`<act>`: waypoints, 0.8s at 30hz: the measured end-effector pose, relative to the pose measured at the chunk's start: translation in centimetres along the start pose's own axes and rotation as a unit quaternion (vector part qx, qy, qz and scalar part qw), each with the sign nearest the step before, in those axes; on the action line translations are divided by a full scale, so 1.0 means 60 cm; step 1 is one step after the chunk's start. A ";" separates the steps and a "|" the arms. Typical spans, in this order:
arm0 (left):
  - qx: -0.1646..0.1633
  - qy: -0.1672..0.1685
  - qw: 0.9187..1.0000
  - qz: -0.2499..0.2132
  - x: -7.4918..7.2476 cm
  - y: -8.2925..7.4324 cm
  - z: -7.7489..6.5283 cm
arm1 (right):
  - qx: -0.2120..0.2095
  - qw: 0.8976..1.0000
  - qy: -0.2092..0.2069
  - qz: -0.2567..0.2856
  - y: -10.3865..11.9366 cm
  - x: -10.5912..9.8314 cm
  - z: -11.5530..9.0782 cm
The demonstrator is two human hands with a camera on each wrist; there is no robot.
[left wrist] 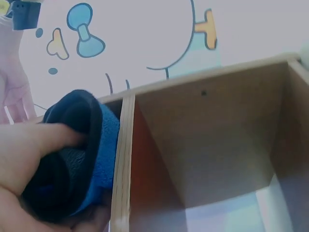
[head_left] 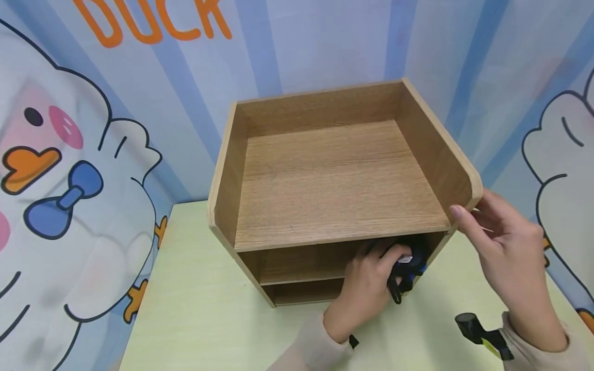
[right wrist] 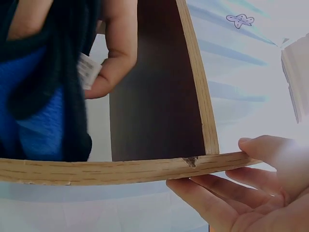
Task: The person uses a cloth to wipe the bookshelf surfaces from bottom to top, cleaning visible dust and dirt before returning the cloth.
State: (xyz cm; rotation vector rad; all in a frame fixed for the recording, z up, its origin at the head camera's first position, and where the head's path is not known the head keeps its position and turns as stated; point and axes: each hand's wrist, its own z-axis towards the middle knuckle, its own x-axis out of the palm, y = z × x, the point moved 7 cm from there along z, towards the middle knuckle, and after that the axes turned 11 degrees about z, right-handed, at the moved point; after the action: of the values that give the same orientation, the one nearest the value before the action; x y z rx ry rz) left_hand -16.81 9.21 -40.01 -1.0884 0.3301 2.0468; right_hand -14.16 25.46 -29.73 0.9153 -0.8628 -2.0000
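A wooden shelf unit (head_left: 325, 180) stands on the table, its open front facing me. My left hand (head_left: 366, 283) reaches into the upper compartment at its right end, holding a rolled black-and-blue fleece cloth (head_left: 408, 268). In the left wrist view the thumb is tucked inside the roll of the cloth (left wrist: 104, 154), beside the shelf board (left wrist: 124, 164). A white tag (right wrist: 88, 71) sticks out of it in the right wrist view, near the left fingers. My right hand (head_left: 510, 237) grips the front edge of the right side panel (right wrist: 120, 173), thumb on one face and fingers on the other.
The pale green table (head_left: 195, 309) runs around the unit. Behind it hangs a blue striped backdrop (head_left: 315, 46) with cartoon ducks. A lower compartment (head_left: 303, 292) lies under the middle board. The tray-like top has raised walls at the back and sides.
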 end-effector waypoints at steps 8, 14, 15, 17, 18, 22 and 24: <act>-0.068 -0.031 0.988 -0.137 0.007 0.006 0.005 | -0.002 1.000 -0.003 0.013 -0.001 -0.003 0.001; -0.137 -0.060 0.963 -0.222 0.014 0.015 0.002 | -0.002 1.000 -0.002 0.012 0.000 -0.002 0.002; -0.148 -0.066 0.956 -0.246 0.015 0.017 0.001 | -0.002 1.000 -0.002 0.013 0.001 -0.002 0.002; -0.167 -0.077 0.940 -0.289 0.017 0.020 0.000 | -0.003 1.000 -0.003 0.018 0.001 -0.002 0.002; -0.175 -0.083 0.930 -0.312 0.018 0.022 -0.001 | -0.003 1.000 -0.003 0.019 0.001 -0.002 0.002; -0.198 -0.113 0.890 -0.395 0.017 0.025 0.001 | -0.005 1.000 -0.002 0.026 0.000 -0.001 0.002; -0.200 -0.131 0.866 -0.440 0.014 0.024 0.003 | -0.006 1.000 -0.002 0.026 0.000 -0.001 0.002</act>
State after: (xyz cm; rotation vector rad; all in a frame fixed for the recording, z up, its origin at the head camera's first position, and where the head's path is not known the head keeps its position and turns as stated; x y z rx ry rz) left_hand -18.30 8.79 -40.75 -0.9180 -0.6614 1.3966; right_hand -14.22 25.56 -29.65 0.8738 -0.8682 -1.9602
